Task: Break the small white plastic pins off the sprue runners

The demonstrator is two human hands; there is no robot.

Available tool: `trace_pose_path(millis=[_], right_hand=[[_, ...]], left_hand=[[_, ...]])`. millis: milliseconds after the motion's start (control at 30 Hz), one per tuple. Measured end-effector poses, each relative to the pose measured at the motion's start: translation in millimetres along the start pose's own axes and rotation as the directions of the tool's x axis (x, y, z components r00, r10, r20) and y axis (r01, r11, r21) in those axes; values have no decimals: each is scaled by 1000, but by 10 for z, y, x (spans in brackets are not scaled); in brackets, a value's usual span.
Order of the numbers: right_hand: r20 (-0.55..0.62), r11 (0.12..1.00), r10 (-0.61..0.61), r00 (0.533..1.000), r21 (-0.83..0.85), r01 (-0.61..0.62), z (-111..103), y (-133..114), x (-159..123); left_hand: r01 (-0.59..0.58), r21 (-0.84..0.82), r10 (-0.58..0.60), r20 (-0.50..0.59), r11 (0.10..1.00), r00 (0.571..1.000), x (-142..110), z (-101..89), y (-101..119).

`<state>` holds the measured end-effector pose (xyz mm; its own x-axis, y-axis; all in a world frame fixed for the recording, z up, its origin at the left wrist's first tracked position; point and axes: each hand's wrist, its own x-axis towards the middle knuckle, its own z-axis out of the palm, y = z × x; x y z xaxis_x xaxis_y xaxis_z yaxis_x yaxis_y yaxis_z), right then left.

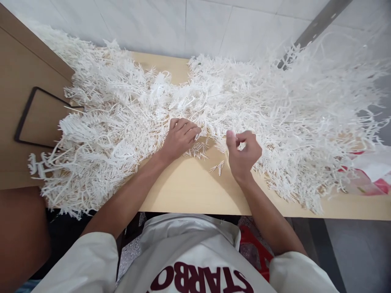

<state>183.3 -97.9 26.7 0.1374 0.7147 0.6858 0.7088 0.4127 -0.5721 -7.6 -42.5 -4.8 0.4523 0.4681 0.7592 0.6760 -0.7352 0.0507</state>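
A long heap of white, thin, branched plastic-looking pieces [110, 118] spreads over the table, joining a second heap [284, 110] on the right. My left hand [181, 138] is closed at the near edge of the heap, knuckles up and fingers curled. White bits touch its fingertips, but what they grip is hidden. To its right, my right hand [244, 152] is raised slightly, thumb and index finger curled towards each other in a closed loop. Anything between them is too small to make out. A small loose white sprig [217, 167] lies on the table between my hands.
The light wooden tabletop [195, 191] runs up to a tiled wall [207, 28]. At left stands a brown panel [27, 73] with a black wire frame [23, 116]. A red and white plastic bag [369, 175] lies at right. Another person's limb [23, 236] shows at lower left.
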Motion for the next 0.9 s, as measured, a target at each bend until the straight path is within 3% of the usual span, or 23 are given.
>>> trace_pose_path(millis=[67, 100, 167, 233, 500, 667, 767, 900], right_hand=[[63, 982, 189, 980, 11, -190, 5, -6, 42], [169, 981, 194, 966, -10, -195, 23, -29, 41], [378, 992, 123, 918, -79, -100, 76, -93, 9], [485, 994, 74, 871, -110, -23, 124, -145, -34], [531, 980, 189, 826, -45, -195, 129, -94, 10], [525, 987, 157, 837, -63, -145, 151, -29, 20], [520, 992, 121, 846, -88, -88, 140, -9, 23], [520, 997, 58, 852, -70, -25, 86, -41, 19]], left_hand=[[20, -19, -20, -31, 1000, 999, 3, -2, 42], [29, -27, -30, -42, 999, 999, 1, 0, 55], [20, -41, -22, -52, 999, 998, -14, 6, 68], [-25, -53, 22, -50, 998, 998, -33, 7, 74], [-121, 6, 121, -31, 993, 992, -52, -20, 108], [-61, 21, 59, 68, 998, 996, 1, -21, 75], [-142, 18, 138, 153, 990, 979, 24, -35, 50], [-223, 91, 206, 164, 971, 965, 31, -48, 6]])
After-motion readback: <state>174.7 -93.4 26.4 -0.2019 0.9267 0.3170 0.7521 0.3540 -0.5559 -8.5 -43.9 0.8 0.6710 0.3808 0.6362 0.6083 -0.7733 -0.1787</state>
